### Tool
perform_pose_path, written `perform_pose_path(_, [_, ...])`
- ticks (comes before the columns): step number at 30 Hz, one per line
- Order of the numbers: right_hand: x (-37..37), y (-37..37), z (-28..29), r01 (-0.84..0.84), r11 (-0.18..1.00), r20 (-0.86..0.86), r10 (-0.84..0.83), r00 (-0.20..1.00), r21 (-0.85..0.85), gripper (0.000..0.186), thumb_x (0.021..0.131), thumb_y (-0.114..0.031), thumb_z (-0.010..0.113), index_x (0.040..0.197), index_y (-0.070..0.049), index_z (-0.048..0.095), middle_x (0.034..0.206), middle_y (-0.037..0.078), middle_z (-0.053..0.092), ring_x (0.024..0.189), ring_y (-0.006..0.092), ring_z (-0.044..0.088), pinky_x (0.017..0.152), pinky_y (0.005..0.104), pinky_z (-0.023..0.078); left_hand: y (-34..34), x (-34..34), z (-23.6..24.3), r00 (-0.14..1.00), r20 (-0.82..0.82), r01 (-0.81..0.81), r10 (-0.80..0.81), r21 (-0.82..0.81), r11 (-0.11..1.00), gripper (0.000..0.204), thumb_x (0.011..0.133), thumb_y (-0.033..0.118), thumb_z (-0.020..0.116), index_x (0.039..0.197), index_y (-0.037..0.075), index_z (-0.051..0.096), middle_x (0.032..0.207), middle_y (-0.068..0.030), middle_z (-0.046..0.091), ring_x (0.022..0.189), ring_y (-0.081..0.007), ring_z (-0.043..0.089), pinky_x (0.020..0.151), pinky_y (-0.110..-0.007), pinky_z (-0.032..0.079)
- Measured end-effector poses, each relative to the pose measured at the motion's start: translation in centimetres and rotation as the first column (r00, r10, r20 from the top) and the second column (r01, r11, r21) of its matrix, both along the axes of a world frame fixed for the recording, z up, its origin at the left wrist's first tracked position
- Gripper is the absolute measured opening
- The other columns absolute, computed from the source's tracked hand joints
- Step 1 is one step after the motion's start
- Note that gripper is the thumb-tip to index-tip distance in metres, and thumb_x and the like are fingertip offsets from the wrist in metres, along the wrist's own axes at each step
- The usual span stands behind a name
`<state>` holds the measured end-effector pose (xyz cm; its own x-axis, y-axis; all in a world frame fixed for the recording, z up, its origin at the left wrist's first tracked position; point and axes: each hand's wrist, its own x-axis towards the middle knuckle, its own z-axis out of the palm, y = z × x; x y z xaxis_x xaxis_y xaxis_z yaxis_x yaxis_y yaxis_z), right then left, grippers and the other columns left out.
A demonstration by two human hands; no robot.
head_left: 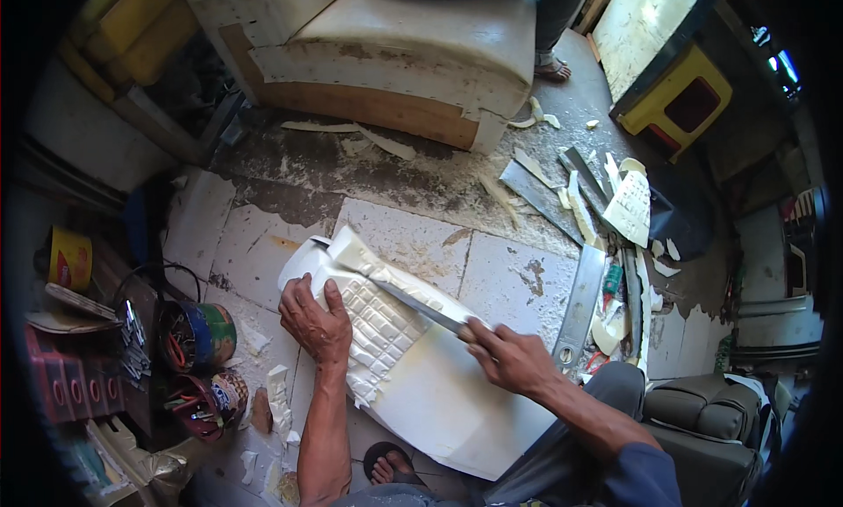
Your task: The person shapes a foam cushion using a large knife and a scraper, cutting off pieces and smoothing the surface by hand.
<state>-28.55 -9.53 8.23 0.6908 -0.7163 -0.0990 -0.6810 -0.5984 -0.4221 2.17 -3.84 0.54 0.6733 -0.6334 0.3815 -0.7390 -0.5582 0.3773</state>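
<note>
A pale foam slab (465, 393) lies slantwise before me, its upper part scored into a grid of small raised blocks (373, 318). My left hand (318, 321) grips its left edge near the far end, thumb apart from the curled fingers. My right hand (505, 356) is closed round a long knife (420, 307); its handle is mostly hidden in the fist. The blade points up and left, lying along the grid under a partly cut foam strip (373, 259) at the far edge.
A worn white seat (413, 42) stands ahead, a person's foot (553, 68) beside it. Foam offcuts (628, 208) and a metal straightedge (580, 301) lie to the right. Tins of tools (200, 336) stand at left. A dark padded cushion (702, 410) sits at lower right.
</note>
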Motion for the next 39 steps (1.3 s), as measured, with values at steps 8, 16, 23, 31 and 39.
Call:
perform_pose_path(8, [-5.0, 1.7, 0.0, 0.037, 0.999, -0.016, -0.037, 0.999, 0.035, 0.046, 0.100, -0.036, 0.063, 0.143, -0.019, 0.059, 0.076, 0.010, 0.065, 0.057, 0.0312, 0.066, 0.049, 0.0426, 0.055, 0.4, 0.6, 0.0, 1.000, 0.024, -0.012, 0.013, -0.003, 1.000, 0.048, 0.104, 0.047, 0.053, 0.124, 0.004, 0.063, 0.125, -0.0143, 0.056, 0.117, -0.0365, 0.054, 0.098, -0.053, 0.043])
perform_pose_path(16, [-7.9, 1.9, 1.0, 0.069, 0.996, -0.036, -0.067, 0.997, 0.057, 0.045, 0.101, -0.039, 0.063, 0.141, -0.020, 0.058, 0.081, 0.010, 0.068, 0.057, 0.0334, 0.066, 0.052, 0.0443, 0.056, 0.4, 0.4, 0.1, 1.000, 0.022, 0.007, -0.007, -0.013, 1.000, 0.047, 0.104, 0.045, 0.053, 0.123, 0.004, 0.063, 0.124, -0.0147, 0.056, 0.118, -0.0371, 0.054, 0.098, -0.053, 0.043])
perform_pose_path(23, [-6.1, 1.8, 1.7, 0.110, 0.993, -0.108, -0.104, 0.989, 0.051, 0.043, 0.099, -0.035, 0.065, 0.139, -0.017, 0.063, 0.082, 0.013, 0.070, 0.065, 0.0322, 0.069, 0.058, 0.0442, 0.058, 0.2, 0.2, -0.5, 0.999, 0.046, 0.024, -0.023, -0.027, 0.999, 0.048, 0.104, 0.046, 0.054, 0.124, 0.004, 0.063, 0.122, -0.0129, 0.057, 0.116, -0.0360, 0.055, 0.096, -0.052, 0.045])
perform_pose_path(31, [-8.7, 2.0, 1.7, 0.389, 0.919, -0.122, -0.380, 0.917, 0.064, 0.047, 0.103, -0.036, 0.057, 0.145, -0.016, 0.056, 0.090, 0.018, 0.070, 0.082, 0.0404, 0.070, 0.072, 0.0528, 0.056, 0.7, 0.4, -0.4, 0.998, 0.052, 0.050, -0.048, -0.049, 0.998, 0.051, 0.103, 0.043, 0.056, 0.132, 0.002, 0.059, 0.129, -0.0159, 0.054, 0.120, -0.0377, 0.053, 0.100, -0.055, 0.043])
perform_pose_path(39, [-7.8, 0.2, -2.6, 0.625, 0.761, -0.381, -0.638, 0.670, -0.175, 0.068, 0.099, -0.024, 0.061, 0.159, -0.013, 0.030, 0.144, 0.030, 0.046, 0.125, 0.0502, 0.053, 0.096, 0.0657, 0.044, 9.3, -7.6, -0.4, 0.939, -0.011, 0.334, -0.342, 0.256, 0.907, 0.075, 0.100, 0.040, 0.056, 0.165, 0.017, 0.028, 0.172, -0.0219, 0.011, 0.158, -0.0468, 0.004, 0.122, -0.072, 0.005])
